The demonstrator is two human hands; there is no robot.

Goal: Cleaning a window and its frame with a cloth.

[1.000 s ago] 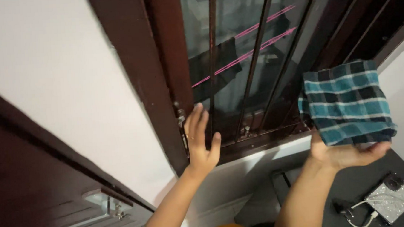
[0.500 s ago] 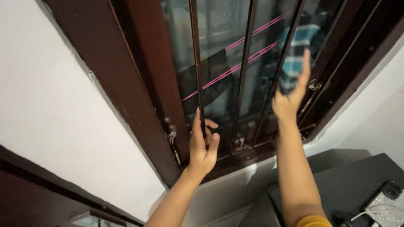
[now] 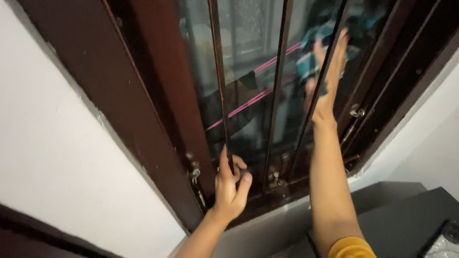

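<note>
Hands: left hand (image 3: 231, 189) grips a thin dark window bar (image 3: 220, 93); right hand (image 3: 327, 82), fingers spread, presses a soft, light teal-checked cloth (image 3: 309, 56) flat against the fragile glass pane (image 3: 247, 65) (best held bunched).

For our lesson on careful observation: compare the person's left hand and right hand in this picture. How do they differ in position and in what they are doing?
The left hand sits low, near the bottom of the window, curled around a dark bar; the right hand reaches high, fingers stretched out. The left hand holds no cloth, while the right hand presses a blue checked cloth to the glass. Both are bare and raised at the same window.
</note>
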